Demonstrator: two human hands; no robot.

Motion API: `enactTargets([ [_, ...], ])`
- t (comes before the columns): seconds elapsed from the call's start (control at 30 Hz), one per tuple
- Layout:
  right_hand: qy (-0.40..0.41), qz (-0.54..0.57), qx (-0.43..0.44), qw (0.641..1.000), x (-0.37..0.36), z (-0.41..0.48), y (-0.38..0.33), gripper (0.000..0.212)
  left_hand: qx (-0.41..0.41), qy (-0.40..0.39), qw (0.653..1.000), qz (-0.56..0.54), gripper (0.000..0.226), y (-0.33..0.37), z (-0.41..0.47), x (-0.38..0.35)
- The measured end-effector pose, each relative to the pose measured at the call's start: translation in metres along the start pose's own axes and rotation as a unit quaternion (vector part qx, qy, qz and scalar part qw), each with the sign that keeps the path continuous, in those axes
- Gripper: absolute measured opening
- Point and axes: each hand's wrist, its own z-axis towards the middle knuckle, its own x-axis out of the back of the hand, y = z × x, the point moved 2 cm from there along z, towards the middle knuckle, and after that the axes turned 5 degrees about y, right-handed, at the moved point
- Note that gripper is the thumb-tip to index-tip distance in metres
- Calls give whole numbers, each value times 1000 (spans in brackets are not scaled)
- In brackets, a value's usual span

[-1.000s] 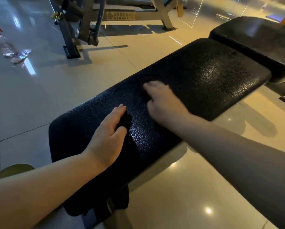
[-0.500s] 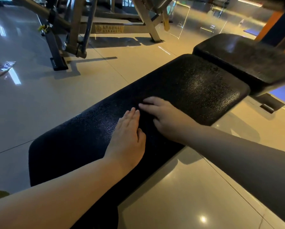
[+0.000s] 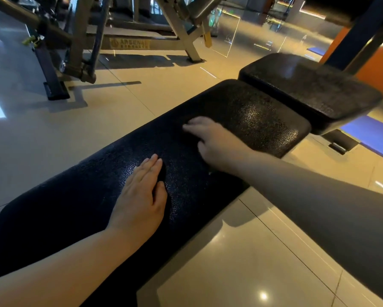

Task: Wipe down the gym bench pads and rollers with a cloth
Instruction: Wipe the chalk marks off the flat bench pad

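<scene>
Pressing the bench pad, left hand and right hand lie apart.

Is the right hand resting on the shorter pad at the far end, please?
No, the right hand lies on the long bench pad, short of the shorter pad.

Dim interior under warm amber light from the far right. Specular glare spots the glossy beige floor tiles and the pebbled black vinyl bench pad. Soft shadows; edges bowed; background slightly blurred.
</scene>
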Motion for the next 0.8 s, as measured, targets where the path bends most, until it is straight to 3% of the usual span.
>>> enactTargets([
  [0.1,-65,-8,91,994,16,-45,5,57,-1,-26,1000,-15,57,-6,-2,6],
  [0.17,-34,-11,42,999,36,-52,29,55,-1,-40,999,-27,57,-10,-6,10],
  [0.23,49,-40,-56,996,41,-46,47,55,6,-41,998,-39,57,-15,-13,15],
  [0.3,107,-66,-105,987,24,-45,31,58,-3,-44,998,-41,57,-21,-21,21],
  [0.37,89,-55,-63,992,-5,-60,-3,62,-39,-63,997,-7,56,-27,-29,26],
  [0.53,-74,-29,108,991,-12,-103,-50,63,-88,-118,986,76,55,-49,-54,42],
  [0.6,-72,-35,54,995,-6,-85,-34,64,-101,-131,981,101,53,-59,-62,51],
  [0.7,48,-40,-53,997,-22,-62,-42,61,-101,-143,977,120,55,-74,-72,62],
  [0.8,-3,-18,39,999,-54,-77,-92,64,-69,-134,982,117,58,-84,-78,71],
])
